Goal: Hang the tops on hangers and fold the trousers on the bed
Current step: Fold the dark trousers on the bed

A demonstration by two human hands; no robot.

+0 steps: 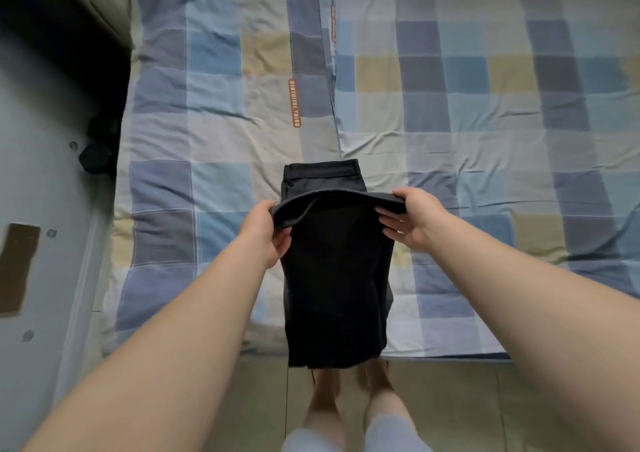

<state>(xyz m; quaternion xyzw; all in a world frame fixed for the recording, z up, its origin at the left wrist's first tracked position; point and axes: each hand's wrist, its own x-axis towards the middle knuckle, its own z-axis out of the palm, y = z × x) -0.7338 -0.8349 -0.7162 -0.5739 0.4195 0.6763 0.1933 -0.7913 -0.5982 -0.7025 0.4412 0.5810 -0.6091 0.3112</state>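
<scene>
Dark grey trousers (334, 278) lie lengthwise on the near edge of the bed (214, 133), waistband at the far end and leg ends hanging over the bed's edge. A folded part of the legs is lifted above the waistband. My left hand (266, 231) grips the left side of that fold. My right hand (412, 217) pinches its right side, thumb on top. No tops or hangers are in view.
The bed carries a blue, grey and yellow checked cover with an orange label (294, 102). A grey wall panel (38, 181) runs along the left, with a dark object (98, 146) beside the mattress. My bare feet (349, 387) stand on the tiled floor.
</scene>
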